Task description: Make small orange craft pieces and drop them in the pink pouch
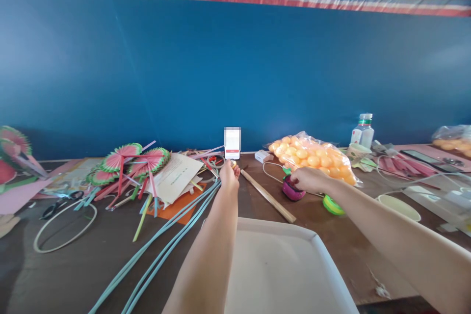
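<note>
The brown table (73, 265) carries the blue board (235, 68) upright along its far edge at 12 o'clock, and a pale tray (290, 274) sits at 6 o'clock, nearest the person, with its surface bare. At 1 o'clock lies a clear bag of orange balls (312, 154), with a small bottle (362, 131) beyond it at 2 o'clock. At 10 o'clock is a heap of folded paper fans (132, 159), sheets and strips, from which 2 long pale-blue strips (172, 235) run toward 7 o'clock. A wooden stick (268, 196) lies slantwise between the 2 hands. The right hand (311, 179) rests closed over the top of a purple tape dispenser (292, 190), fingers curled down on it, just beside a green reel (333, 204) at its 4 o'clock. The left hand (228, 176) is stretched to 12 o'clock, fingertips pinched narrow on a small gold-coloured bit (233, 163); what that bit is cannot be told at this size. It sits just in front of a small white card stand (232, 143). Judgement: the pinch looks slight, so the left hand would do well to close fully on the small piece before lifting, and to lift it straight up so as not to catch the scissors and strips at its 9 o'clock. The right hand should keep the dispenser pressed flat so it does not skid into the bag.
</note>
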`<action>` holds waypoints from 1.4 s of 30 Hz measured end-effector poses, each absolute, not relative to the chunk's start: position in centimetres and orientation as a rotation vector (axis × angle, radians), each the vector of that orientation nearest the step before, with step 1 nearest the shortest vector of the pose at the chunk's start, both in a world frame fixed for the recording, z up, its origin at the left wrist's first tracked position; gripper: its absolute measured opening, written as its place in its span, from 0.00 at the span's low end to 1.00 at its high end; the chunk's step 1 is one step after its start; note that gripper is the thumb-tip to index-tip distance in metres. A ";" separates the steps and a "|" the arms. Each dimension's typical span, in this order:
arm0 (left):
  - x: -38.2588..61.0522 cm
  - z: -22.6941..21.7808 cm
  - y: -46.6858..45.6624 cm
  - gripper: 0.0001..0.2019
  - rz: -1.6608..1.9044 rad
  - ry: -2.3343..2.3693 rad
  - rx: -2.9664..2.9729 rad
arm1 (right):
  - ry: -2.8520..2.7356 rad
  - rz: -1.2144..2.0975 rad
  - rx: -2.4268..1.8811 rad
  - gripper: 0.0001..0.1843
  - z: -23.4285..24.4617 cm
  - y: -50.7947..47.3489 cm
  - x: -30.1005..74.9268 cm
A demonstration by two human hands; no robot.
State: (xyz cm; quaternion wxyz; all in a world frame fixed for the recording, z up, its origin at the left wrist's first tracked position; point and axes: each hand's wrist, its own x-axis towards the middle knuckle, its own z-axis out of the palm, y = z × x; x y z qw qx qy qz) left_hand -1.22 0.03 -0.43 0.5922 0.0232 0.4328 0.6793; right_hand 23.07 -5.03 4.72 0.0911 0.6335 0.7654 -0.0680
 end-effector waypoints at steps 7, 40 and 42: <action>-1.3 -0.7 0.3 0.07 1.561 1.010 0.047 | 2.295 -0.251 1.922 0.07 4.2 -4.5 23.4; -1.1 -1.0 0.5 0.08 1.587 0.881 0.072 | 1.182 -3.825 1.893 0.11 -1.3 -1.5 7.4; -1.0 -1.0 0.4 0.09 1.593 0.881 0.109 | 1.197 -3.842 1.792 0.11 -1.1 -1.6 7.3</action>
